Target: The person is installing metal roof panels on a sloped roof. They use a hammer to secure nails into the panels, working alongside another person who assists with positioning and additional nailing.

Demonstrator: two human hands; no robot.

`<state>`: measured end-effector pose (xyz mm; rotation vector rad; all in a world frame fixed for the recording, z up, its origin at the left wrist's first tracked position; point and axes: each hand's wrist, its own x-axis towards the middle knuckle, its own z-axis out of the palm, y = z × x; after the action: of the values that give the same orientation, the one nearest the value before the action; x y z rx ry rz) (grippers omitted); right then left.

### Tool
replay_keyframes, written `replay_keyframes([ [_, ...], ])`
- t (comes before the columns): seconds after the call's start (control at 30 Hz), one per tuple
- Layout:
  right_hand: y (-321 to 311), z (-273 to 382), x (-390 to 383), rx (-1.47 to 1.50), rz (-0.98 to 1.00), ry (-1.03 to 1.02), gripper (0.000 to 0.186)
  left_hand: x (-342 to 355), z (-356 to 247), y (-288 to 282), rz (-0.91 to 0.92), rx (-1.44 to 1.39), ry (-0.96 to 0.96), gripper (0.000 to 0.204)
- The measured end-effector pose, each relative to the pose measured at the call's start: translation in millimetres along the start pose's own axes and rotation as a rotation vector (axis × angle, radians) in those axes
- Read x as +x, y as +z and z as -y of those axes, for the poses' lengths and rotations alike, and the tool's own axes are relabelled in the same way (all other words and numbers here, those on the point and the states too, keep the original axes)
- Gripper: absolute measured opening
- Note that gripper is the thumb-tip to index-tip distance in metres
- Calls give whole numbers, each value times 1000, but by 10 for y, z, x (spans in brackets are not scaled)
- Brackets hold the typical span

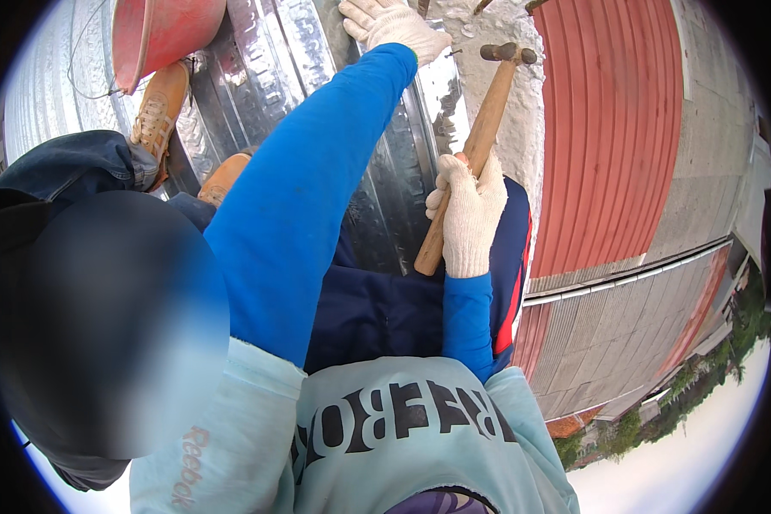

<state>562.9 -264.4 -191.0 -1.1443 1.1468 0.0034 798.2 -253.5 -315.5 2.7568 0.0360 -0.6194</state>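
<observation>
My left hand (396,27), in a white knit glove, lies with its fingers spread on the shiny ribbed metal sheet (274,64), beside the concrete edge. A thin nail (456,52) sticks out by the tip of that hand's outer finger or thumb; whether they touch, I cannot tell. In my right hand (475,210), also gloved, is a hammer (491,111), gripped around its wooden handle. Its rusty metal head points away from me, over the rough pale concrete ledge (518,103). The handle's end reaches down beside my dark trousers.
A red bucket (167,38) with a wire handle stands at the far left. Close by are another person's tan shoe (160,107) and jeans leg (77,167). Rusty bars (481,7) jut out at the top. Beyond the ledge, red corrugated roofing (604,128) lies on the right.
</observation>
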Motion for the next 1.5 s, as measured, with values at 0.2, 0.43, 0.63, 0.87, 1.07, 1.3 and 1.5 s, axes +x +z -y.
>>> replay_keyframes([
  [0.2,65,-38,-1,-2,-8,-13,23,3,-13,-27,22,34,-8,150],
  [0.43,141,-61,3,-6,-25,-51,26,74,33,52,-17,75,-31,149],
  [0.63,19,102,81,-55,-28,-62,27,-22,-33,-52,27,-12,-3,148],
  [0.87,14,234,131,-101,-10,-10,30,-66,65,-13,-41,-26,49,148],
  [1.07,-59,207,216,-134,-24,-4,30,-236,203,52,-198,-87,283,133],
  [1.3,-85,147,185,-90,-33,-16,26,-522,574,78,-336,-103,544,91],
  [1.5,-82,179,223,-53,-44,-12,27,-675,252,34,-266,39,723,23],
])
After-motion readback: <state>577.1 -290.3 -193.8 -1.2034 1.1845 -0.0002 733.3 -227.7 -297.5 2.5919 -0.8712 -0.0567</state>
